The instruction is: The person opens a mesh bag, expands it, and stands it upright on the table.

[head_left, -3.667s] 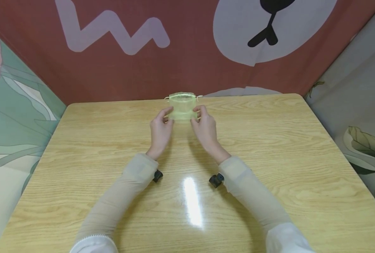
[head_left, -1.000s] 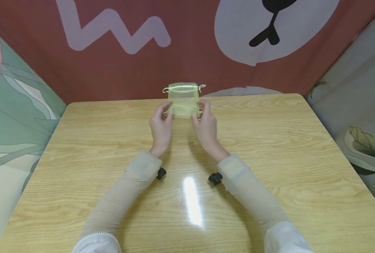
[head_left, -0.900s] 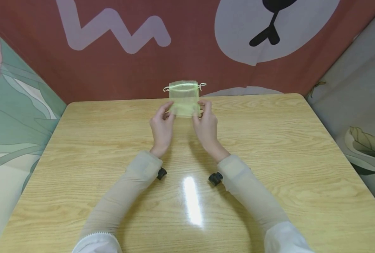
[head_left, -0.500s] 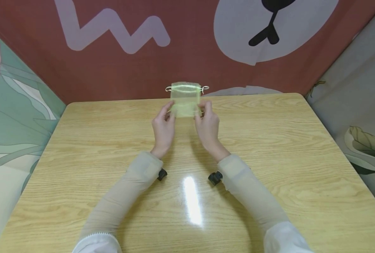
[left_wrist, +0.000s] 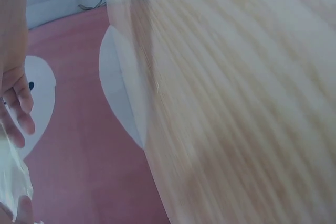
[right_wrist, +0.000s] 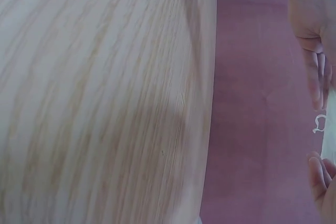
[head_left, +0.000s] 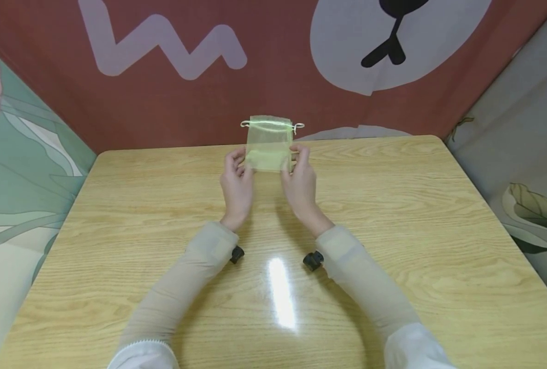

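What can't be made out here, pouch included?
Pouch: back turned away from the camera, head view; cropped by the left edge, left wrist view, and by the right edge, right wrist view.
Printed face: top cut off by the upper edge, head view.

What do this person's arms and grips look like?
Long beige sleeves reach up to white cloth, which has a little bumpy edge on the left. Small black gadgets stick out near the sleeve ends, one on each side. The left grip and right grip are just bare hands, no gloves.
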Available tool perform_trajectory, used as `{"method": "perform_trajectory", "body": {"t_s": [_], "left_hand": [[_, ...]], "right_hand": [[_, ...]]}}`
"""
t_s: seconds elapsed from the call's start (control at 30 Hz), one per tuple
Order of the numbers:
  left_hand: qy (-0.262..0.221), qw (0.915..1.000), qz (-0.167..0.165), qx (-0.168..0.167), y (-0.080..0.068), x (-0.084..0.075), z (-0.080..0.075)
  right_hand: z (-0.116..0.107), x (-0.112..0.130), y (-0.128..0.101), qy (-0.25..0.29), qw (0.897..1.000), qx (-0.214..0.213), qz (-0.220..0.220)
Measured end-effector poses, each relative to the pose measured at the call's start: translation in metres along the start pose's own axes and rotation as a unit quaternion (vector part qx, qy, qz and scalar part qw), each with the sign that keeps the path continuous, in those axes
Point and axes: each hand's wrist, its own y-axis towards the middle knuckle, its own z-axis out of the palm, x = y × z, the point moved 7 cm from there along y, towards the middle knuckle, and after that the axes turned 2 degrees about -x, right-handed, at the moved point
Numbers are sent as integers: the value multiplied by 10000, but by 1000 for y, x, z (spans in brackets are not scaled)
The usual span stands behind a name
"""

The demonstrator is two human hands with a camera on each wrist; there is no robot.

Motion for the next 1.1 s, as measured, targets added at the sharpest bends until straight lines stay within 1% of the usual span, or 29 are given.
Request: {"method": "perform_trajectory", "body": {"t_s": [0.03,0.1,0.2,0.27,0.43,0.53,0.63,0.9,1.1], "left_hand": [[-22,10000,-55,-53,1,1,-1],[1,9999,-46,-146,2,2,-3],[105,9996,85,-232,3,1,-4],[272,9990,224,-265,2,0,-5],[661,9965,457,-227,1,-4,-6],[797,9952,529,-187,1,-5,-5],[907,9939,590,-219,2,-5,-6],[1020,9920,602,-433,5,-6,-9],[854,9948,334,-440,6,-3,-11]], "right_hand": [[0,0,0,8,10000,42,10],[0,0,-1,8,10000,88,-4],[0,2,-1,-7,9999,112,-78],[-1,2,-1,-43,9999,114,-104],[-2,2,0,-203,9997,83,-94],[-2,1,0,-275,9995,95,-97],[-1,1,0,-291,9995,137,-70],[3,3,-2,-325,9990,299,-87],[4,5,-4,-426,9986,254,-185]]}}
